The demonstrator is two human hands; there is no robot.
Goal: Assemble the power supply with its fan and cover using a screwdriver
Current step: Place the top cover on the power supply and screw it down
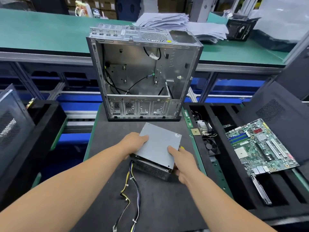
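At the far left, a black perforated side panel [11,129] is leaning beside a black foam tray [41,131], seemingly parked clear of the work. Moving inward, a dark mat [107,164] is covering the bench, and the person's left hand [133,144] is reaching across it to the power supply [155,158], which is sitting near the middle of the mat, just in front of the open computer case [143,72]. The left hand is curling around the far left edge of the grey metal cover [158,144], thumb lying on top and fingers tucked under out of sight, so it appears to be gripping the plate. The cover is sitting slightly askew over the meshed body below, which suggests it is being lined up before any screws go in. A bundle of yellow, black and purple cables [132,195] is trailing from the unit's near left corner toward the viewer, left loose so it stays out from under the cover. The right hand [182,163] is holding the near right corner, thumb pressing flat on the cover and the other fingers wrapping down the side; something yellow is peeking out behind it, too hidden to identify. Whether a fan is already inside cannot be told, and no screwdriver is clearly visible. Further right, a second foam tray is holding a small black fan [211,146] and a heatsink [203,126], with a green motherboard [260,146] lying tilted across its slots, apparently sorted within easy reach.
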